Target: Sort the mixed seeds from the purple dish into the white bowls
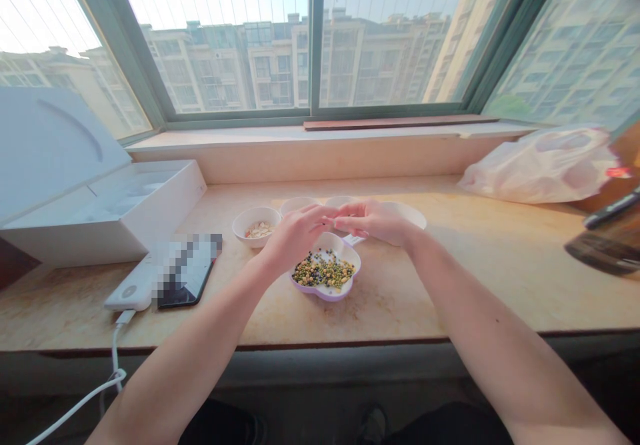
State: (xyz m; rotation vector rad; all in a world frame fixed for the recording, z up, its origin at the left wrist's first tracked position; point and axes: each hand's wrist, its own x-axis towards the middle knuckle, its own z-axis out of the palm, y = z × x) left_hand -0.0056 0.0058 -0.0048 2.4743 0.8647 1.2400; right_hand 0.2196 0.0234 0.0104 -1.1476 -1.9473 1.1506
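Observation:
Both my hands meet above a flower-shaped purple dish (350, 284) filled with mixed green, black and yellow beans (323, 270). My left hand (295, 232) has its fingers drawn together toward my right hand (373, 220), whose fingers are pinched; the fingertips nearly touch. What they pinch is too small to make out. Behind the hands stand small white bowls: one at the left (257, 224) holds pale pieces, two more (296, 204) (338, 201) are partly hidden, and a wider white bowl (413, 215) is behind my right hand.
An open white box (107, 215) with its lid up sits at the left. A phone and a white power bank (165, 278) with a cable lie near the stone ledge's front edge. A plastic bag (543, 165) and a dark blurred object (607, 242) are at the right.

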